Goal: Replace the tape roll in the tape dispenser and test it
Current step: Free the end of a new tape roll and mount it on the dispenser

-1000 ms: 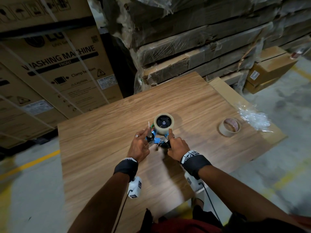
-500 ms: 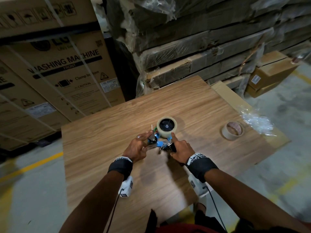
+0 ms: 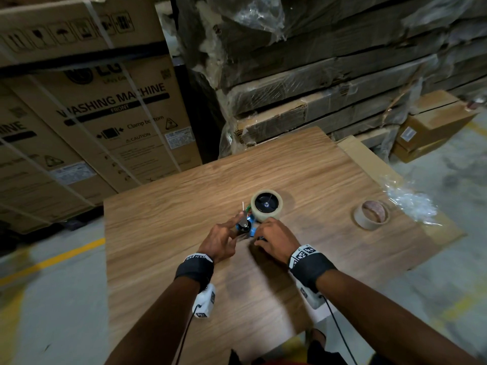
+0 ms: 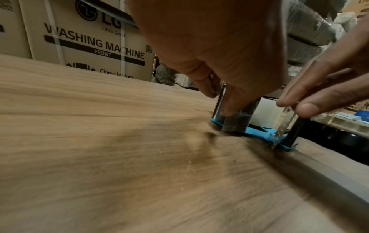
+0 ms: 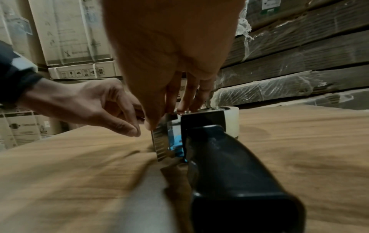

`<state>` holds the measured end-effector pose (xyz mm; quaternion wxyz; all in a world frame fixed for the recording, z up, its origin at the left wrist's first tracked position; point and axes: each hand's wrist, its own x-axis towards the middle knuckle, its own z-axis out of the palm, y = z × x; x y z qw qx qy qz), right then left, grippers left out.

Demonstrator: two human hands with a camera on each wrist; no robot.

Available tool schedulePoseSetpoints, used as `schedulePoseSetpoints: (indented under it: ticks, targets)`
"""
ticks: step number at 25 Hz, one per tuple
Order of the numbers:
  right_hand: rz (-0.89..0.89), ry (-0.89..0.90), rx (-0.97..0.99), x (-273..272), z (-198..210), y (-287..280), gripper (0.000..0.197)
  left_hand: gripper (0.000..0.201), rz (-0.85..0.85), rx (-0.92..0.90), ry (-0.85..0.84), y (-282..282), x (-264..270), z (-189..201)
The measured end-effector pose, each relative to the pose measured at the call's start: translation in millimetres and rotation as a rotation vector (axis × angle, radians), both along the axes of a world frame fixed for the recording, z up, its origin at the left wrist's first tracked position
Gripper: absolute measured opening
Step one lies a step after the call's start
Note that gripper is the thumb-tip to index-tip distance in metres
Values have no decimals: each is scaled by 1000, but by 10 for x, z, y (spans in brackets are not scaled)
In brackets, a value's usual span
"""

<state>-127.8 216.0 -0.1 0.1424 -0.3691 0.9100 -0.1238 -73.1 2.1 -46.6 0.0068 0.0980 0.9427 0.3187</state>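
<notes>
A blue-framed tape dispenser (image 3: 249,227) with a black handle (image 5: 229,165) lies on its side on the wooden table (image 3: 184,206). A full pale tape roll (image 3: 266,206) sits on its hub. My left hand (image 3: 224,238) pinches the front end, thumb on the tape over the roller and a finger behind the serrated blade (image 4: 218,102). My right hand (image 3: 274,238) covers the dispenser's middle and pinches the clear tape strip (image 4: 287,119) beside a black post. The right wrist view shows both hands at the metal plate (image 5: 159,141).
An almost spent tape roll (image 3: 371,216) lies on the table to the right, with crumpled clear wrap (image 3: 411,204) beyond it. Washing-machine cartons (image 3: 105,114) stand behind on the left, wrapped flat cardboard stacks (image 3: 329,88) on the right. Concrete floor surrounds the table.
My right hand has slid forward over the dispenser's middle, up to the roll. The left hand stays at the blade end. The dispenser has not moved on the table.
</notes>
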Motion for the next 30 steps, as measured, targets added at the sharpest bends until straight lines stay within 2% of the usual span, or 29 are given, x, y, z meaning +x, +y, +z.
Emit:
schedulePoseSetpoints:
  ticks: [2, 5, 7, 11, 14, 16, 20, 24, 27, 30]
  targets:
    - [1, -22, -49, -27, 3, 26, 23, 23, 22, 18, -6, 12, 9, 26]
    - [-24, -45, -65, -56, 39, 13, 25, 18, 25, 17, 3, 25, 22, 0]
    - [-34, -58, -72, -71, 34, -13, 26, 18, 53, 14, -50, 15, 17, -37]
    - [-58, -49, -65, -77, 17, -29, 27, 33, 64, 12, -119, 13, 4, -37]
    - [-72, -7, -20, -73, 8, -98, 28, 14, 41, -1, -97, 1, -7, -36]
    - [-130, 16, -3, -91, -15, -174, 27, 13, 48, -8, -105, 3, -9, -46]
    - [-195, 0, -42, -106, -80, -175, 19, 29, 73, 2, -138, 1, 3, -26]
    - [-232, 33, -161, -47, -180, 127, 54, 12, 67, -4, -59, 22, 12, -21]
    - [-422, -132, -206, 1, -251, 337, 71, 18, 164, 18, -8, 85, 103, -94]
    - [-679, -438, -252, 14, -345, 409, 65, 26, 335, 81, -65, 176, 214, -127]
